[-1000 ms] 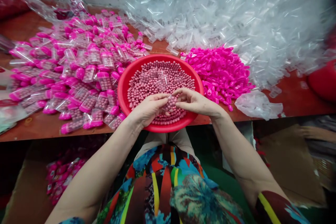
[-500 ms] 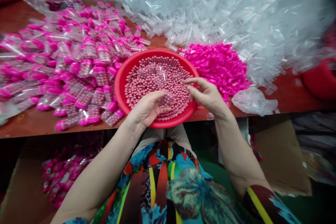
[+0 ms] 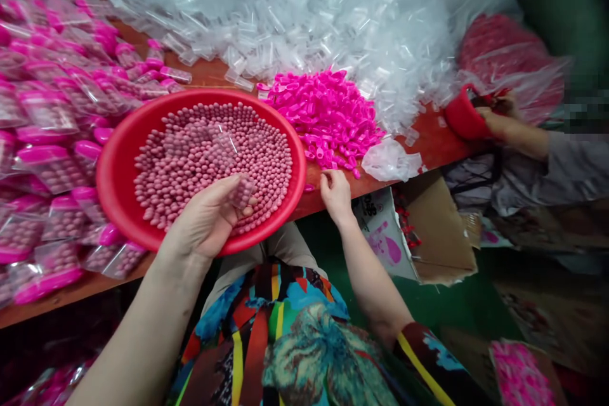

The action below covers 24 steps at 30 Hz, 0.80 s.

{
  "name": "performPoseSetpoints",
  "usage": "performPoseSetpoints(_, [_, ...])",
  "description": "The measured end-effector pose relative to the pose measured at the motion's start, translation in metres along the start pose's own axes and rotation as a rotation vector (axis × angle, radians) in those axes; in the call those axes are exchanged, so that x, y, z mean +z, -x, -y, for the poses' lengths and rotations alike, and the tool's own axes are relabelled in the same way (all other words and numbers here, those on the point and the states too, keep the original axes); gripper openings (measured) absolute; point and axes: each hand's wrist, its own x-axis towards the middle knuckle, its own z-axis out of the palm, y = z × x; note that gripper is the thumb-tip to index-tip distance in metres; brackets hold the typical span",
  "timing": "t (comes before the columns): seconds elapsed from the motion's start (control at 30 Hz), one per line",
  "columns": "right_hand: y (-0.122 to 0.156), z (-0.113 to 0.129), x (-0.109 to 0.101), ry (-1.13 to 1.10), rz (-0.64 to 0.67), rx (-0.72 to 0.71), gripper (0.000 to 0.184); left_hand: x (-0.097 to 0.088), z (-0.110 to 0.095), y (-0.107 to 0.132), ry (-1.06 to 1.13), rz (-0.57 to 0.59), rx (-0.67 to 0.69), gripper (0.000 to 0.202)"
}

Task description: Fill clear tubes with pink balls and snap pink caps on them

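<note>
My left hand (image 3: 205, 214) is closed on a small clear plastic bottle (image 3: 244, 190) with pink beads inside, over the right part of a red basin (image 3: 108, 181). Pink beads (image 3: 181, 187) fill the basin, and another clear bottle (image 3: 221, 146) lies on top of them. My right hand (image 3: 337, 195) is at the near edge of a heap of bright pink caps (image 3: 323, 114). Its fingers are curled together at the tabletop, and whatever they may hold is hidden.
Filled bottles with pink caps (image 3: 52, 165) crowd the left. Clear empty bottles (image 3: 295, 19) are heaped along the back. A crumpled plastic bag (image 3: 392, 160) lies right of the caps. Far right, another person's hand (image 3: 495, 122) reaches into a red container (image 3: 464, 115). A cardboard box (image 3: 440, 228) stands below.
My right hand has left the basin and moved right and down to the caps' edge. My left hand still holds the bottle. The view has turned right, showing another person.
</note>
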Motion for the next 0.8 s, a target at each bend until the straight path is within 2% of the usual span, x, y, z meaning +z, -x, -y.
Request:
performPoseSetpoints(0.07, [-0.010, -0.002, 0.000, 0.039, -0.045, 0.072, 0.031, -0.001, 0.001, -0.001, -0.014, -0.011, 0.022, 0.009])
performPoseSetpoints(0.17, [-0.022, -0.004, -0.001, 0.046, -0.040, 0.105, 0.028, -0.001, 0.002, -0.001, -0.035, -0.023, 0.047, 0.009])
performPoseSetpoints(0.3, [-0.021, -0.008, -0.004, -0.035, -0.006, 0.132, 0.022, -0.002, 0.004, -0.002, -0.036, -0.017, 0.077, 0.011])
performPoseSetpoints(0.47, [-0.015, -0.002, -0.023, -0.281, 0.051, 0.107, 0.039, 0.000, 0.004, 0.000, 0.005, 0.015, 0.049, 0.014])
performPoseSetpoints(0.53, [-0.011, 0.014, -0.034, -0.505, 0.108, 0.092, 0.042, 0.000, 0.004, 0.003, 0.007, 0.027, 0.028, 0.016])
performPoseSetpoints(0.63, [-0.002, 0.052, -0.046, -0.828, 0.251, 0.055, 0.031, 0.000, 0.004, 0.007, 0.017, 0.077, 0.007, 0.017])
performPoseSetpoints(0.7, [0.005, 0.080, -0.049, -0.840, 0.288, -0.044, 0.024, -0.001, 0.004, 0.009, 0.034, 0.121, 0.011, 0.017])
performPoseSetpoints(0.8, [0.014, 0.113, -0.047, -0.652, 0.156, -0.327, 0.022, -0.003, 0.005, 0.011, 0.057, 0.176, 0.012, 0.018])
